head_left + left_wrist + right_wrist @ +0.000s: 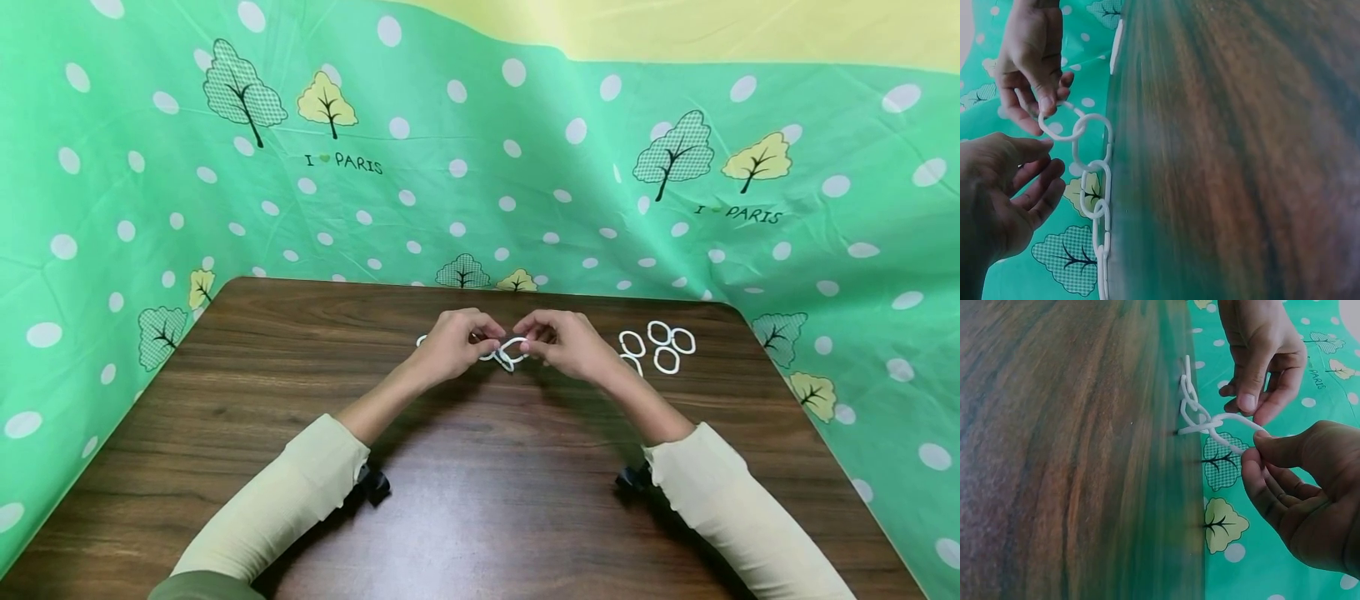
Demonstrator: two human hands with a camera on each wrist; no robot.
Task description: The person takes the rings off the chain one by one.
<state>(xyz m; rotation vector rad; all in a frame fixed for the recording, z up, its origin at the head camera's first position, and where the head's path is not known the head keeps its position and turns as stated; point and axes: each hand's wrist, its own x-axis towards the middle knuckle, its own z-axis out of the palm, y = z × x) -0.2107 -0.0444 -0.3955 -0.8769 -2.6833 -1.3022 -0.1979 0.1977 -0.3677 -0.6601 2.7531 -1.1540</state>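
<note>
My right hand (570,343) pinches a white oval chain link (1239,418) between thumb and fingertips, above the table. That link is looped through the end of a white chain (1077,150), whose other links trail along the tabletop to the left. Close by on the left, my left hand (448,346) hovers with loosely bent fingers. In the left wrist view its thumb and fingertips (1044,145) are near the raised link, apart from it, and nothing is between them. Part of the chain is hidden behind the left hand in the head view.
Several loose white links (658,322) lie flat at the table's far right, partly behind the right forearm. The dark wooden table (480,500) ends at a green dotted cloth (480,192) behind it. Black wrist devices (373,483) sit under both sleeves.
</note>
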